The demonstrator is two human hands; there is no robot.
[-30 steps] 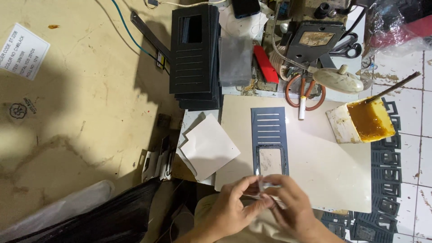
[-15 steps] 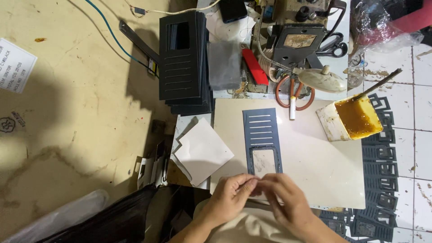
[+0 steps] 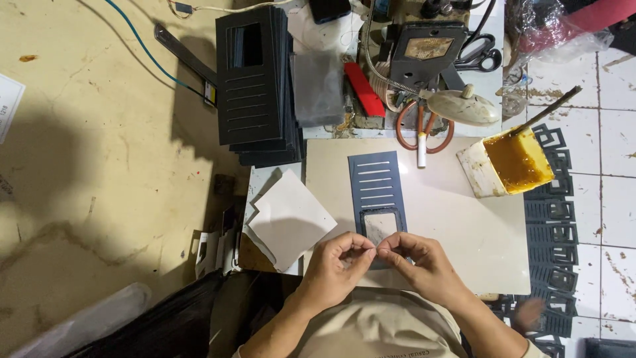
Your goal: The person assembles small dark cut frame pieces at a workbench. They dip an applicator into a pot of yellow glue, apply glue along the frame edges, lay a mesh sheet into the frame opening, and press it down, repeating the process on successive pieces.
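A dark slotted panel (image 3: 376,178) with a pale window at its near end lies flat on a beige board (image 3: 464,219). My left hand (image 3: 334,265) and my right hand (image 3: 424,262) meet fingertip to fingertip over the panel's near edge. Both pinch a small thin clear piece (image 3: 375,248) that is hard to make out. The hands hide the panel's near end.
White paper squares (image 3: 288,219) lie left of the board. A stack of dark panels (image 3: 255,86) and clear sheets (image 3: 318,86) stand behind. An open tub of yellow glue (image 3: 517,159) with a stick, scissors (image 3: 424,129) and dark cut-out frames (image 3: 550,219) are on the right.
The view has drifted, so everything sits a little lower and to the left. My hands stay pinched together at the panel's near end, with only small finger movements.
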